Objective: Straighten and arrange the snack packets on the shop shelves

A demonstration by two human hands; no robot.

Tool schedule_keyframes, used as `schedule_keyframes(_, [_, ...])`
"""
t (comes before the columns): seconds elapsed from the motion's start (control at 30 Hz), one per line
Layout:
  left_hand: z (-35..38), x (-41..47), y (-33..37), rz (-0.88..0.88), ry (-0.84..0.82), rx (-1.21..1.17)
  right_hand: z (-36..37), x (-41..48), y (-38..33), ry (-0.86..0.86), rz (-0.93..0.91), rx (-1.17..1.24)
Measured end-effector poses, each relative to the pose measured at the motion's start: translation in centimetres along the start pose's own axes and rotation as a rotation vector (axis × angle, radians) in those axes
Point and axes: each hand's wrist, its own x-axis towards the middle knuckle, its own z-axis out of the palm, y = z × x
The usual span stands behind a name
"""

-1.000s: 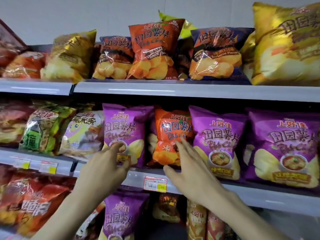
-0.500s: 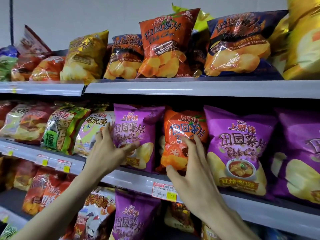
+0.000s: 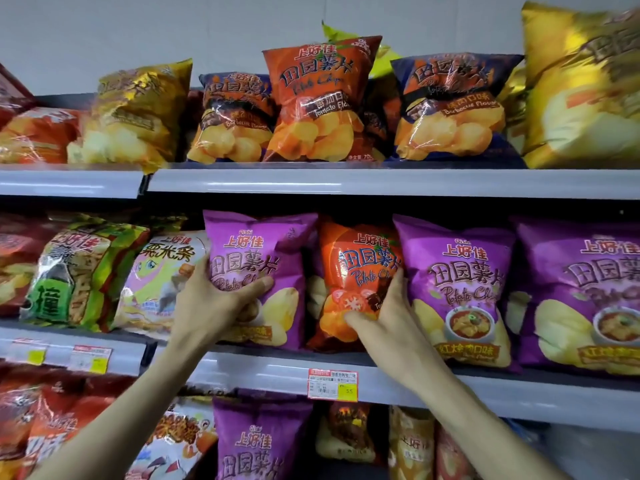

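With my left hand (image 3: 214, 301) pinching the purple packet (image 3: 258, 252) and my right hand (image 3: 386, 315) curled round the orange packet (image 3: 353, 261), I should ease both upright gently, without crushing.

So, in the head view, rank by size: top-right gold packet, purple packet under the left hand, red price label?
1. gold packet, cut by the frame edge, maybe nearer
2. purple packet
3. price label

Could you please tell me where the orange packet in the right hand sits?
In the head view, the orange packet stands centre of the middle shelf, between two purple packets.
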Motion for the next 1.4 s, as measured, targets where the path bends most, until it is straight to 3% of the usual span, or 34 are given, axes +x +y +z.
schedule_keyframes(0.2, [-0.5,-2.6,0.1,0.173,-0.012,-0.234,1.2,0.6,-0.5,0.057,0.031,0.0])
schedule_keyframes(0.5, [-0.3,-5.3,-2.4,0.311,0.252,-0.347,2.3,0.6,0.9,0.227,-0.064,0.021])
schedule_keyframes(0.67, [-1.5,-5.0,-3.9,0.315,0.479,-0.469,2.6,0.9,1.4,0.249,-0.098,0.107])
schedule_keyframes(0.8, [-2.7,-4.1,-3.5,0.344,0.444,-0.576,2.7,1.6,1.1,0.192,-0.064,0.15])
schedule_keyframes(1.0, [-4.8,-3.5,-2.9,0.388,0.414,-0.639,2.4,2.4,0.0,-0.105,0.125,0.235])
schedule_keyframes(1.23, [-8.4,-3.5,-4.0,0.42,0.504,-0.689,5.8,2.6,-1.5,0.093,-0.032,0.272])
schedule_keyframes(1.4, [-10.9,-3.7,-4.5,0.354,0.505,-0.607,10.7,3.0,-3.8,0.119,-0.045,0.279])
